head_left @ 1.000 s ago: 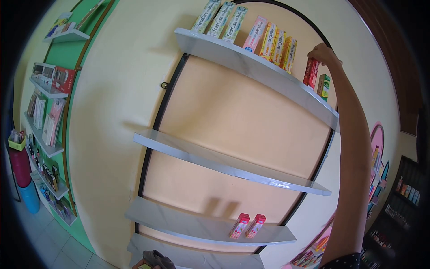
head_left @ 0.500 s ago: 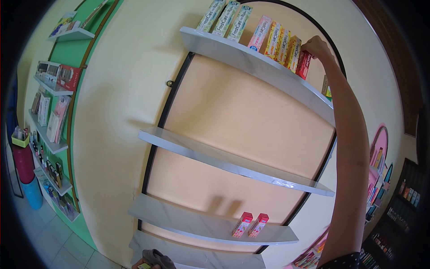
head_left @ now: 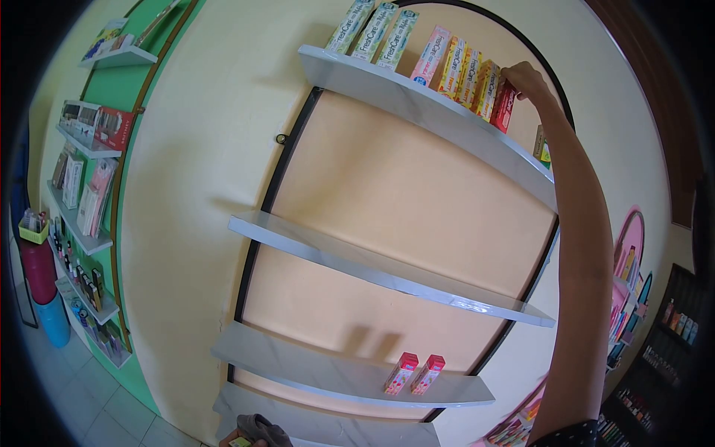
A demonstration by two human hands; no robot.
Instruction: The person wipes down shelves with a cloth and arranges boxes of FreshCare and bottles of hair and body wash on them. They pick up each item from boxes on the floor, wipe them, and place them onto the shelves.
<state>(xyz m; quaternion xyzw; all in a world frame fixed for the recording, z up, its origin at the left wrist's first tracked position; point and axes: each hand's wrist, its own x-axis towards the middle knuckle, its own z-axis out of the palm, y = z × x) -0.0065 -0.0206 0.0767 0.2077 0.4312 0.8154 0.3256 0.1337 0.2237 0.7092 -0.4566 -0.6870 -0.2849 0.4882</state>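
My right hand (head_left: 527,80) reaches up to the top shelf (head_left: 417,93), its fingers closed on the upper end of a red box (head_left: 503,110) that stands there. Left of it are yellow FreshCare boxes (head_left: 468,76), a pink FreshCare box (head_left: 431,56) and green-and-white FreshCare boxes (head_left: 366,33). A small box with a green and yellow front (head_left: 542,147) stands to the right, partly behind my forearm. Low in view, my left hand (head_left: 228,441) is closed around a grey cloth (head_left: 262,430) and a small yellowish item (head_left: 240,442), mostly cut off by the frame edge.
Two pink-and-red boxes (head_left: 414,375) stand on a lower shelf (head_left: 328,370). A middle shelf (head_left: 387,274) juts from the wall between. On the left, a green wall unit (head_left: 112,74) carries packets and bottles. Dark racks (head_left: 655,365) of goods are at the right.
Almost nothing differs. The view has shifted very slightly, and my right hand stays at the red box.
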